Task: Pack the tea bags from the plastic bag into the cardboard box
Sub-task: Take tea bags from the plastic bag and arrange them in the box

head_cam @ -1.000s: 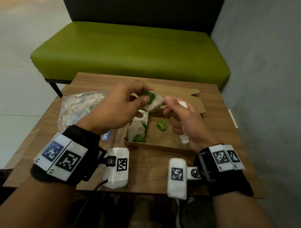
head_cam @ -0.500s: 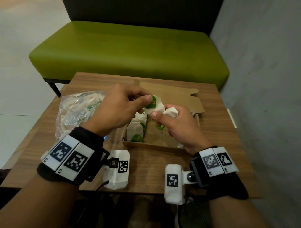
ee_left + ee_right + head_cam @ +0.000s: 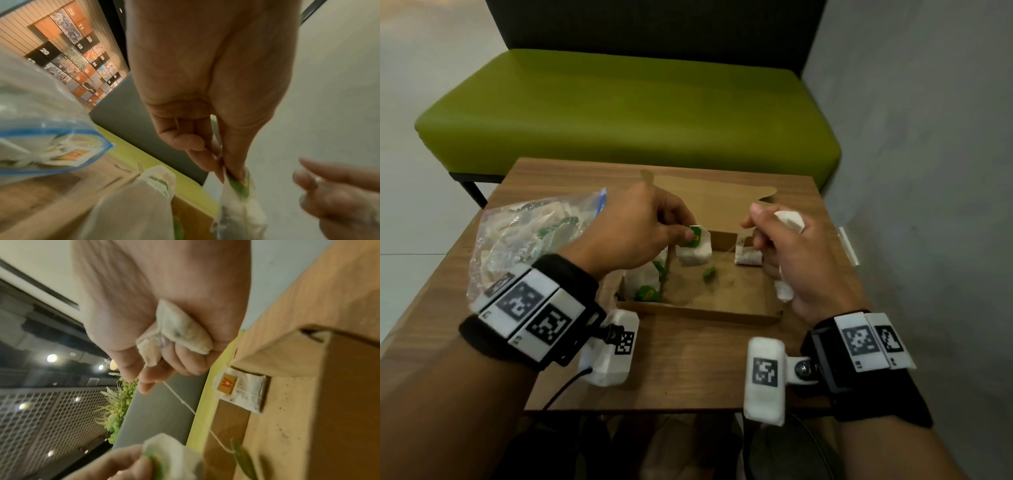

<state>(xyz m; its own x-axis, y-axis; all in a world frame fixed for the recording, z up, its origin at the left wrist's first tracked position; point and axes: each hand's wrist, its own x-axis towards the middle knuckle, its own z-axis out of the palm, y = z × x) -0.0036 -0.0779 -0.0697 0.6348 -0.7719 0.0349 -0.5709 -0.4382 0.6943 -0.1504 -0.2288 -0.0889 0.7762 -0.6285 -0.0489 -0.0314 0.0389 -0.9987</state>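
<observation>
Nearest, wrist bands with black-and-white square codes, without any readable word. Just beyond, above the open cardboard box (image 3: 705, 313) on the wooden surface (image 3: 688, 359), the left hand (image 3: 640, 233), thumb and fingers closed in a pinch on the top edge of a tea bag (image 3: 695, 248) together with its green tag, the pouch hanging free over the left part of the box. To the right, the right hand (image 3: 787, 260), fingers curled round a crumpled tea bag (image 3: 180, 335) in the palm, thumb and forefinger also pinching a thin string (image 3: 185, 404) with a loose green tag (image 3: 709, 274) dangling over the box floor. Probably very light, soft and easy to tear, being thin paper with loose leaf inside. Better to take each one by the stapled top or flat by both faces, not by the string alone, because of likely swinging and tangling. Inside the box, standing tea bags (image 3: 643, 277) against the left wall and one with an orange tag (image 3: 227, 384) at the far wall; a white mark on that tag, a yellowish one on the green tags, neither legible. Left of the box, touching the surface, the plastic bag (image 3: 517, 240) with a blue zip strip, more bags inside. Farther, a green bench (image 3: 619, 113). Farthest, in the left wrist view, wall panels (image 3: 78, 53) with numbers, among them 20, 11, 13 and 15.
</observation>
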